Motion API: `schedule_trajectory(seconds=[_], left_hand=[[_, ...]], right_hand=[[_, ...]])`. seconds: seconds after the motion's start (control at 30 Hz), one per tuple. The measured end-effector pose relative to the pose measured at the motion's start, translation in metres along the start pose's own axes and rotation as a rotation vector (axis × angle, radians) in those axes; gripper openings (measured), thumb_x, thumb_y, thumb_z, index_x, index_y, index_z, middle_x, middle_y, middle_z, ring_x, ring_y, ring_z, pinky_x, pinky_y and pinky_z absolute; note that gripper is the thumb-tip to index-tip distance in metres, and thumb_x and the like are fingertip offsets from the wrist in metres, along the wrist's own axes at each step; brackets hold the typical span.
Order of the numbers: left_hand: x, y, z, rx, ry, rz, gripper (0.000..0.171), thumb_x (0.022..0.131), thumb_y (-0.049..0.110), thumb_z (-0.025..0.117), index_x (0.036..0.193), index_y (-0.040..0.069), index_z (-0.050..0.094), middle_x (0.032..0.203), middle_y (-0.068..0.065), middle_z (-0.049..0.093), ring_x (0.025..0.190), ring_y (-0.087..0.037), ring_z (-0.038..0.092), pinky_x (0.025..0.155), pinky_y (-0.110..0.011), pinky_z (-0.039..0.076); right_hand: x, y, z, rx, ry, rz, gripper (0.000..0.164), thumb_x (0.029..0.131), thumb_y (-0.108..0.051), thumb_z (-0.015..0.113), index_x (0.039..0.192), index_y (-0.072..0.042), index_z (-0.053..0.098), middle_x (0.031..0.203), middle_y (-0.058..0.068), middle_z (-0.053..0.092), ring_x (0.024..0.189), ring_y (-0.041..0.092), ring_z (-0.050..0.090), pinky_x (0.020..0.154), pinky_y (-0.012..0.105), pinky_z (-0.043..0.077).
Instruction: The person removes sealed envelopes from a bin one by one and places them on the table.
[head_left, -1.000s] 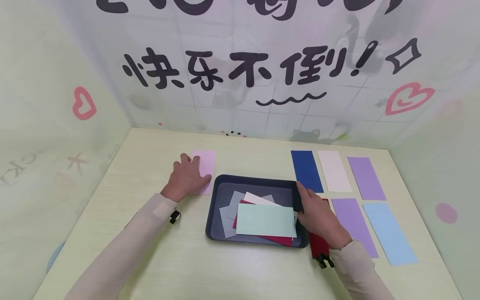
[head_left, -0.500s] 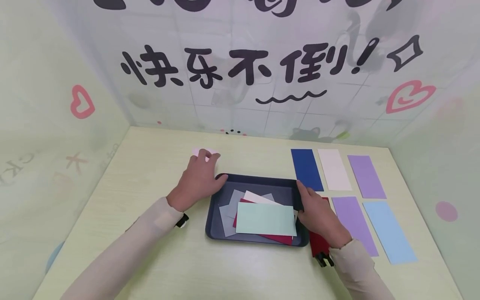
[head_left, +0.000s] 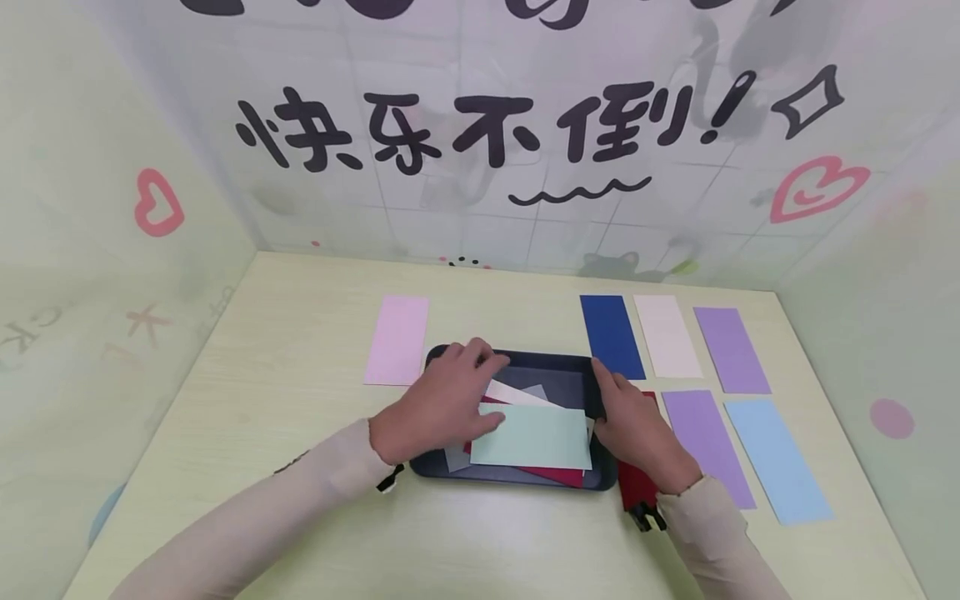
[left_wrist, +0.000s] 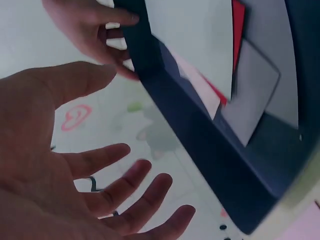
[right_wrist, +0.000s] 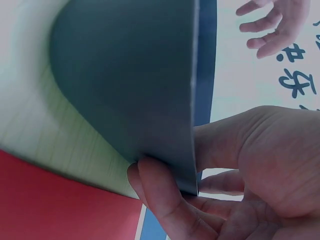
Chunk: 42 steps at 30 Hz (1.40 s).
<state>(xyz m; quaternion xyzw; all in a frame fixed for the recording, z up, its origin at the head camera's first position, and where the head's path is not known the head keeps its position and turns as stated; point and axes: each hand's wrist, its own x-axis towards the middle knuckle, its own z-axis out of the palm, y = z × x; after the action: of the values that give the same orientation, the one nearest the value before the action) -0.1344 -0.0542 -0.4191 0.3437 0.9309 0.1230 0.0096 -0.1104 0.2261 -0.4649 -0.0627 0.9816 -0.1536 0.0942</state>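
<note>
The right hand point(head_left: 637, 429) grips the right wall of a dark blue-grey tray point(head_left: 555, 362); in the right wrist view its thumb lies inside the rim and its fingers outside. Over the tray's left part hovers the left hand point(head_left: 442, 400), and the left wrist view shows its fingers spread with nothing between them. Inside the tray lies a loose pile: a pale mint card point(head_left: 534, 438) on top, then a red card point(head_left: 558, 477), a white card point(head_left: 517, 392) and grey cards point(left_wrist: 252, 90). The left hand hides part of the pile in the head view.
A pink card point(head_left: 397, 337) lies left behind the tray. To the right are a dark blue card point(head_left: 612, 337), a pale pink card point(head_left: 667, 335), purple cards point(head_left: 732, 350), a light blue card point(head_left: 778, 461) and a partly covered red card point(head_left: 636, 486). Printed curtains point(head_left: 450, 225) border the table.
The left hand has moved right, from the pink card to above the tray's left part, leaving that card on the table. The right hand and the tray have stayed in place.
</note>
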Motion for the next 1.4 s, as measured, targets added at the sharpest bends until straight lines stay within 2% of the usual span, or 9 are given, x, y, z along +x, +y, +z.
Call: schedule_trajectory(seconds=[0.17,0.27,0.43,0.63,0.87,1.03,1.13,1.4], left_hand=[[0.0,0.011,0.014,0.03,-0.061,0.095,0.063,0.08,0.038,0.08,0.134,0.013,0.059,0.125,-0.006,0.052,0.106,-0.027,0.053,0.074,-0.036,0.05],[0.002,0.016,0.022,0.036,-0.102,0.108,0.06,0.079,0.033,0.081,0.132,0.014,0.06,0.124,-0.004,0.053,0.105,-0.024,0.053,0.074,-0.033,0.05],[0.005,0.02,0.036,0.101,-0.134,0.142,0.056,0.078,0.027,0.079,0.13,0.014,0.062,0.126,-0.003,0.055,0.105,-0.024,0.055,0.077,-0.035,0.051],[0.007,0.025,0.045,0.157,-0.173,0.156,0.058,0.078,0.028,0.079,0.131,0.016,0.06,0.133,-0.004,0.053,0.111,-0.026,0.054,0.076,-0.037,0.051],[0.008,0.029,0.051,0.201,-0.208,0.148,0.062,0.078,0.032,0.079,0.135,0.02,0.058,0.135,-0.004,0.052,0.112,-0.026,0.051,0.074,-0.04,0.051],[0.008,0.03,0.053,0.191,-0.218,0.13,0.065,0.078,0.034,0.08,0.137,0.021,0.057,0.134,-0.004,0.052,0.109,-0.025,0.05,0.076,-0.044,0.05],[0.008,0.029,0.053,0.184,-0.217,0.132,0.067,0.077,0.035,0.081,0.138,0.021,0.057,0.132,-0.004,0.052,0.108,-0.025,0.05,0.076,-0.044,0.049],[0.008,0.026,0.049,0.153,-0.175,0.166,0.07,0.075,0.037,0.082,0.138,0.019,0.056,0.126,-0.007,0.052,0.102,-0.024,0.049,0.071,-0.034,0.049]], right_hand=[[0.0,0.0,0.0,0.005,0.0,-0.009,0.087,0.083,-0.005,0.074,0.154,0.002,0.024,0.133,0.028,0.05,0.093,0.032,0.062,0.07,0.038,0.056],[0.0,0.0,0.0,0.006,-0.003,-0.007,0.087,0.083,-0.005,0.074,0.154,0.002,0.024,0.133,0.028,0.05,0.093,0.032,0.062,0.07,0.038,0.056],[0.0,0.0,-0.001,0.009,-0.006,-0.001,0.087,0.084,-0.005,0.074,0.154,0.002,0.023,0.134,0.028,0.049,0.091,0.03,0.062,0.07,0.037,0.056],[0.0,-0.001,-0.002,0.012,-0.009,-0.002,0.087,0.084,-0.005,0.073,0.154,0.001,0.023,0.135,0.028,0.049,0.088,0.029,0.061,0.069,0.036,0.056],[0.001,-0.002,-0.001,0.015,-0.008,0.0,0.088,0.084,-0.006,0.074,0.155,0.0,0.023,0.134,0.027,0.05,0.085,0.027,0.061,0.066,0.034,0.055],[0.0,-0.001,0.0,0.009,-0.004,0.004,0.088,0.083,-0.006,0.075,0.155,0.0,0.024,0.133,0.026,0.05,0.089,0.028,0.061,0.069,0.035,0.056],[0.0,-0.001,-0.001,0.011,-0.004,-0.002,0.087,0.083,-0.005,0.074,0.154,0.001,0.024,0.131,0.027,0.051,0.085,0.027,0.06,0.067,0.035,0.055],[-0.001,0.0,0.0,0.019,0.002,-0.012,0.086,0.083,-0.004,0.072,0.154,0.001,0.024,0.13,0.026,0.052,0.078,0.023,0.059,0.061,0.03,0.054]])
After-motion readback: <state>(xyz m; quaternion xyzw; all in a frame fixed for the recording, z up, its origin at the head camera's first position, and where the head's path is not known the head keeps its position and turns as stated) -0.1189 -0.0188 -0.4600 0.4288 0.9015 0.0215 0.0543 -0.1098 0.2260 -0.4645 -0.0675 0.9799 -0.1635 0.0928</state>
